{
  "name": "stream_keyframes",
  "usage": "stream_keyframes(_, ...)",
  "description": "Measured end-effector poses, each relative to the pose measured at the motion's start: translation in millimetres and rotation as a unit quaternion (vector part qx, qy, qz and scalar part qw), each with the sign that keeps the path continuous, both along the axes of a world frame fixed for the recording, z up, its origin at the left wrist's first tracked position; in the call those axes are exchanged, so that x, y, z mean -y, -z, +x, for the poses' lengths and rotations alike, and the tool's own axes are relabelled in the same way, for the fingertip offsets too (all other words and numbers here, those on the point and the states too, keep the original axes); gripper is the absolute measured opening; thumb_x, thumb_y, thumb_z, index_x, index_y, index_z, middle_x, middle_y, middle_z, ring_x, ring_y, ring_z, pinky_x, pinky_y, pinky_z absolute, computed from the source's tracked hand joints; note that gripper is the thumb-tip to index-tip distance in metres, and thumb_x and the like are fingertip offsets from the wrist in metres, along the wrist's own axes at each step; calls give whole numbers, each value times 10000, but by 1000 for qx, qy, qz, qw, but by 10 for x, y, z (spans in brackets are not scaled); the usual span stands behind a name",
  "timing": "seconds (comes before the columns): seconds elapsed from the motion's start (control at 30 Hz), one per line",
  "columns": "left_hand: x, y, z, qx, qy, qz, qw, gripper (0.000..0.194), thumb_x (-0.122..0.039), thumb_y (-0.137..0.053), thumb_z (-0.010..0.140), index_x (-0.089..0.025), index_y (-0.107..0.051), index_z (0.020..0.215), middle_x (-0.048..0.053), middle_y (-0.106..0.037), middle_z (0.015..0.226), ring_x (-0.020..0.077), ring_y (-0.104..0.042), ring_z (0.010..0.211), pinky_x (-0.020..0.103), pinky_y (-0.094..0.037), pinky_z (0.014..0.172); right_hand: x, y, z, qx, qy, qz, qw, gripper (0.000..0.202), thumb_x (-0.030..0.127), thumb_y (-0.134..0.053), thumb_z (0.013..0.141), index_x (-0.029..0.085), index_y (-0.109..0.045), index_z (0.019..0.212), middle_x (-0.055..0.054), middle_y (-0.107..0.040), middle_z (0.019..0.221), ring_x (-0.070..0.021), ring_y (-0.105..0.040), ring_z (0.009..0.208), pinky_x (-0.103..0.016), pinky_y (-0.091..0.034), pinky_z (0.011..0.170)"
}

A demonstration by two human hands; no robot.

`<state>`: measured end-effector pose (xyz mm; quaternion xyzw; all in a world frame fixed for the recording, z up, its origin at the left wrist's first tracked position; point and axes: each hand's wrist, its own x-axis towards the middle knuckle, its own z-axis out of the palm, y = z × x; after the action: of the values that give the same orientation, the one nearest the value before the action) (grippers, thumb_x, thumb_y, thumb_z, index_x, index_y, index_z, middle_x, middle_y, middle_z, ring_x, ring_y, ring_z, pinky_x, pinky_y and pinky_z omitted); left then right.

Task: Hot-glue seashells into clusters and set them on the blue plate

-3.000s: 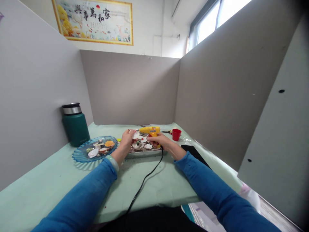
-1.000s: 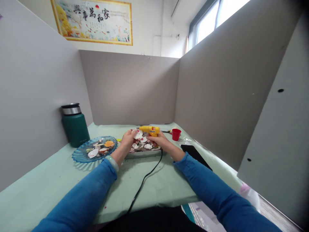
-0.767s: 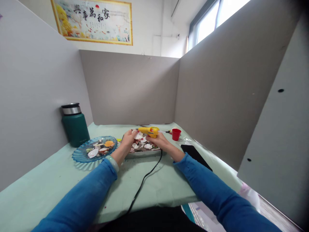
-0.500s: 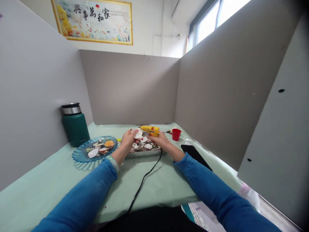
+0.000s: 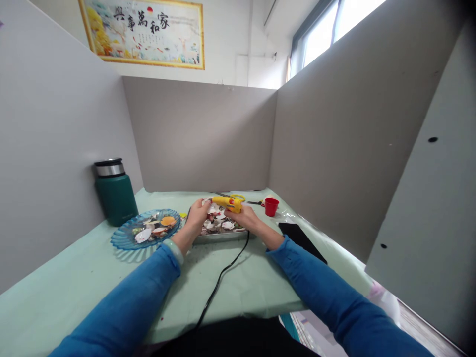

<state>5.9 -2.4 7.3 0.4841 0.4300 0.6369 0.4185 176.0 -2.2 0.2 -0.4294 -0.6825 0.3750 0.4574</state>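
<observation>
My right hand [image 5: 243,218] is wrapped round the handle of a yellow glue gun [image 5: 227,203], whose nozzle points left. Between the fingers of my left hand [image 5: 198,214] is a pale shell [image 5: 206,202], mostly hidden by the fingers and the gun's front end. The nozzle is right at that shell; whether they touch I cannot tell. Beneath both hands lies a shallow tray [image 5: 219,237] filled with several shells [image 5: 228,225]. A black cord [image 5: 222,273] runs from under my right hand to the table's front edge.
On the left a blue glass plate [image 5: 124,239] holds shells, with a green bottle [image 5: 117,194] behind it. To the right are a red cup [image 5: 271,207], scissors [image 5: 256,202] and a black flat object [image 5: 302,241]. Yellow-handled scissors [image 5: 238,197] lie behind the gun. Grey partitions [image 5: 201,136] surround the table.
The glue gun has moved left and slightly down, so its front end now overlaps the shell in my left hand. Yellow scissor handles have come into sight behind it.
</observation>
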Motion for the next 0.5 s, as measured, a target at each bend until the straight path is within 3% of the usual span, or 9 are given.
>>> stream_keyframes(0.07,-8,3,-3,-2,3,-1,1000,83,-182,-552,889,-157,-526,815,-4,-622,656,105,-576,470,193,-375,405,12,5,-6,15,37,26,999,193,360,-700,701,184,-623,720,17,-543,587,-118,-458,530,-245,-334,495)
stream_keyframes(0.3,-26,36,11,-40,6,-5,999,105,-246,-580,872,-171,-519,832,7,-638,616,128,-580,459,200,-370,400,-89,39,8,-51,17,59,997,264,414,-707,709,191,-673,846,19,-567,604,-127,-478,530,-257,-388,503)
stream_keyframes(0.5,87,48,217,-115,6,17,993,117,-288,-560,868,-182,-528,829,-16,-593,559,135,-553,397,209,-351,370,-41,22,-75,-84,45,177,980,314,404,-699,722,184,-629,934,-15,-648,786,-162,-594,696,-283,-474,663)
